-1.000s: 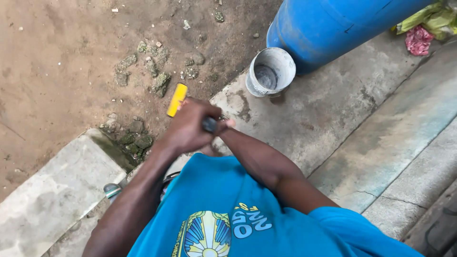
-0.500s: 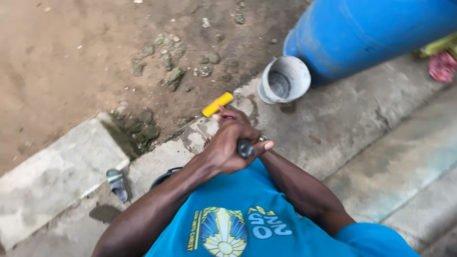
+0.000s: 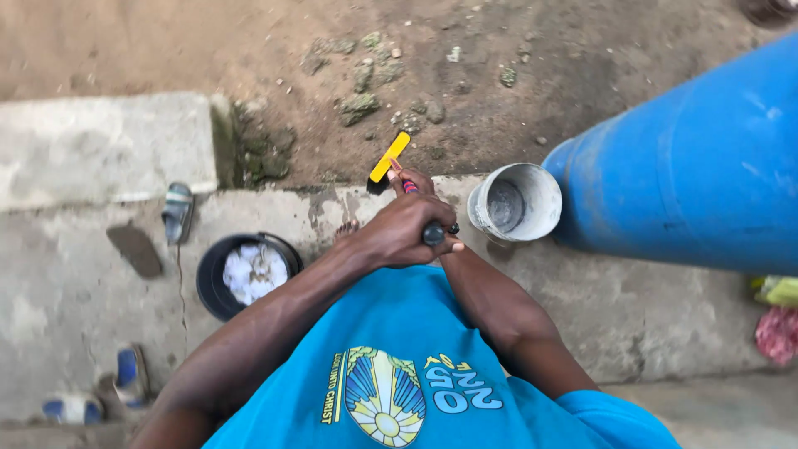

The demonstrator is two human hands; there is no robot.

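1. The left hand (image 3: pixel 407 229) sits at the middle of the frame, its fingers curled tight over a dark-handled tool (image 3: pixel 433 234); only the handle's rounded end shows, at the hand's right edge.
2. The right hand (image 3: pixel 413 181) is almost wholly covered by the left — a few fingertips peek out just above it, so I cannot tell how its fingers are set.
3. A yellow strip (image 3: pixel 390 156) slants up and right from the hands, just above centre; its dark lower end lies over the edge of the concrete step (image 3: pixel 274 208), and whether it belongs to the tool is hard to make out.
4. Just right of the hands stands a white bucket (image 3: pixel 515 202) — grey inside, seemingly empty.
5. A blue barrel (image 3: pixel 690 183) fills the right side, cut off by the frame, just beside the bucket.
6. At lower left of centre a black bowl (image 3: pixel 212 283) holds white lumps, partly hidden by the left forearm.
7. Sandals (image 3: pixel 177 212) lie at the left.
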